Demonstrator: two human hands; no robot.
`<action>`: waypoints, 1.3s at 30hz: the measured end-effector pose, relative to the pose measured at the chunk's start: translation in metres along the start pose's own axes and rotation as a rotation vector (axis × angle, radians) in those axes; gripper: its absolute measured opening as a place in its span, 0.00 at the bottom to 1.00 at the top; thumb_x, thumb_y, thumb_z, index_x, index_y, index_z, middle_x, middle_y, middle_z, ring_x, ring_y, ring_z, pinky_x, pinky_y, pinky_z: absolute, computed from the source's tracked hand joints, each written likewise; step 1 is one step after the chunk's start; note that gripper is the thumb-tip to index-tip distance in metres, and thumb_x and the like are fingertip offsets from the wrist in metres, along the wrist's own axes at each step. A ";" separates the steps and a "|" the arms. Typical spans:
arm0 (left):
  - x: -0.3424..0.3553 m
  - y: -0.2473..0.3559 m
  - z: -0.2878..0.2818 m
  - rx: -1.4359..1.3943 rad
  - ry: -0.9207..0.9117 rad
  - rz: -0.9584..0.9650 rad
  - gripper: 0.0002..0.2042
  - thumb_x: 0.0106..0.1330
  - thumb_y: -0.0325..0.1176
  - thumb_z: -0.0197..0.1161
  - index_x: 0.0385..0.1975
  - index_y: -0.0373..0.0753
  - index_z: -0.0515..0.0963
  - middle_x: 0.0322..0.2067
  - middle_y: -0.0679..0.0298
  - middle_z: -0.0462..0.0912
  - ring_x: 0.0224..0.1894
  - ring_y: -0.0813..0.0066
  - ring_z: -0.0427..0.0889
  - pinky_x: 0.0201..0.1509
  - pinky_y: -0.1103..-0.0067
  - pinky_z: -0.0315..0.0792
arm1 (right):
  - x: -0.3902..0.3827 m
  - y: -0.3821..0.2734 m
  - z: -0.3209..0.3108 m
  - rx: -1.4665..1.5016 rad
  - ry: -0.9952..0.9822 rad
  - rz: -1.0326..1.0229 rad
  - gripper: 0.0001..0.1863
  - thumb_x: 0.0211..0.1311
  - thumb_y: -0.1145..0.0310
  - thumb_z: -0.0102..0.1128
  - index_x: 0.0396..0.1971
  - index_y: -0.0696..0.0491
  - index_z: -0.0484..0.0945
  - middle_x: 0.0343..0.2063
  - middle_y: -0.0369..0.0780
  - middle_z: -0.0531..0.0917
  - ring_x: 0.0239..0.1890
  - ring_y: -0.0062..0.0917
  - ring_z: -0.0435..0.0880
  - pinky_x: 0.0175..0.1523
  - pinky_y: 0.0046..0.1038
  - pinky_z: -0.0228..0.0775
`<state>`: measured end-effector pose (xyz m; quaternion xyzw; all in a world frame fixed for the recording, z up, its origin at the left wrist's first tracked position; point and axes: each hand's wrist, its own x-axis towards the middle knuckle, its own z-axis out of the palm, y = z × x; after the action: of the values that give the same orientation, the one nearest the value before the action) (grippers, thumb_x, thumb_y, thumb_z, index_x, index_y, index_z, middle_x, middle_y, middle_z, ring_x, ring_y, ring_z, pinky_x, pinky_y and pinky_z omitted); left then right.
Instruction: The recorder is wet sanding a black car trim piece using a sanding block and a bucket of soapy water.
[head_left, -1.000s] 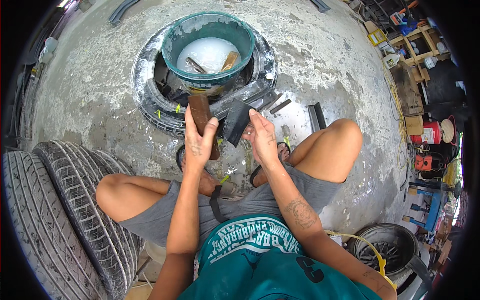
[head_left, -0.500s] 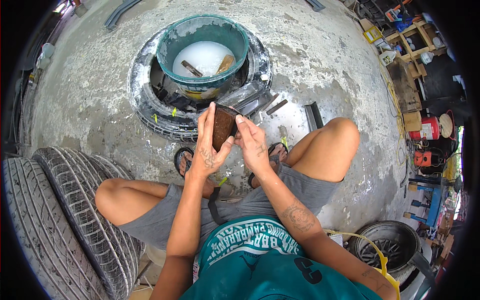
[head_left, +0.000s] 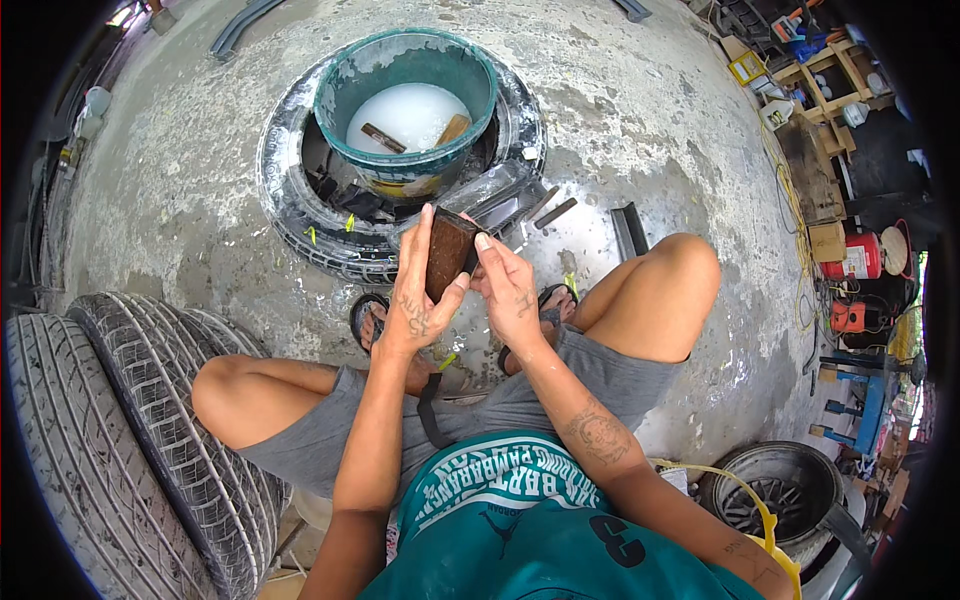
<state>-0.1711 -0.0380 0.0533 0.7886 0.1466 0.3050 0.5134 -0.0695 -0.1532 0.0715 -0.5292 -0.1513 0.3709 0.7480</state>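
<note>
Progress: the work is looking under way rather than finished, since a brown block (head_left: 450,258) is meeting a dark piece (head_left: 472,262) between the hands at the centre of the frame; how much of the piece is done is not showing.
Left hand (head_left: 415,285): its fingers are closing round the block's left side, thumb bending over the lower right edge.
Right hand (head_left: 508,290): thumb and fingers are pinching the dark piece nearly closed at the block's right edge; the block is hiding most of that grip.
Other pieces: dark strips (head_left: 556,213) and an angled dark piece (head_left: 630,230) are lying right of centre; whether they are finished or waiting, I cannot tell.
Bucket: a green bucket (head_left: 345,95) at upper centre is holding cloudy whitish liquid (head_left: 415,105), with a brown strip (head_left: 383,138) and a tan block (head_left: 452,130) sitting partly in it.
Tyre: a tyre (head_left: 283,180) is ringing the bucket's base, and dark scraps (head_left: 365,200) are lying inside its near side.
Long piece: a dark channel (head_left: 500,200) is resting across the tyre's lower right.
</note>
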 end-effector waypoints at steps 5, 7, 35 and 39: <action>-0.002 -0.001 0.002 -0.007 -0.045 -0.004 0.49 0.62 0.29 0.69 0.86 0.37 0.53 0.68 0.45 0.71 0.67 0.46 0.76 0.73 0.59 0.70 | 0.001 -0.008 0.002 -0.370 0.013 0.016 0.17 0.81 0.67 0.65 0.60 0.62 0.84 0.45 0.36 0.90 0.44 0.13 0.87 0.48 0.20 0.82; -0.003 0.002 0.008 0.060 -0.039 0.019 0.52 0.60 0.29 0.73 0.87 0.39 0.52 0.67 0.47 0.72 0.65 0.48 0.78 0.71 0.60 0.73 | 0.006 0.007 0.005 -0.117 0.126 -0.097 0.13 0.76 0.73 0.70 0.54 0.62 0.84 0.41 0.34 0.91 0.40 0.10 0.86 0.44 0.18 0.80; 0.005 0.018 -0.007 -0.479 0.095 -0.246 0.36 0.63 0.15 0.77 0.74 0.28 0.74 0.58 0.61 0.82 0.58 0.72 0.83 0.65 0.76 0.77 | 0.030 -0.017 -0.025 0.019 -0.021 -0.120 0.21 0.75 0.67 0.73 0.63 0.59 0.83 0.51 0.40 0.89 0.48 0.21 0.88 0.57 0.27 0.82; -0.005 0.015 0.005 -0.684 0.098 -0.338 0.33 0.67 0.17 0.75 0.74 0.26 0.73 0.64 0.56 0.83 0.62 0.70 0.83 0.69 0.75 0.76 | 0.031 -0.012 -0.022 -0.151 -0.084 -0.045 0.25 0.72 0.67 0.76 0.64 0.60 0.83 0.53 0.41 0.89 0.49 0.21 0.87 0.58 0.27 0.82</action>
<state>-0.1728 -0.0507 0.0642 0.5210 0.1884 0.2847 0.7823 -0.0297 -0.1478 0.0684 -0.5645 -0.2220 0.3633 0.7071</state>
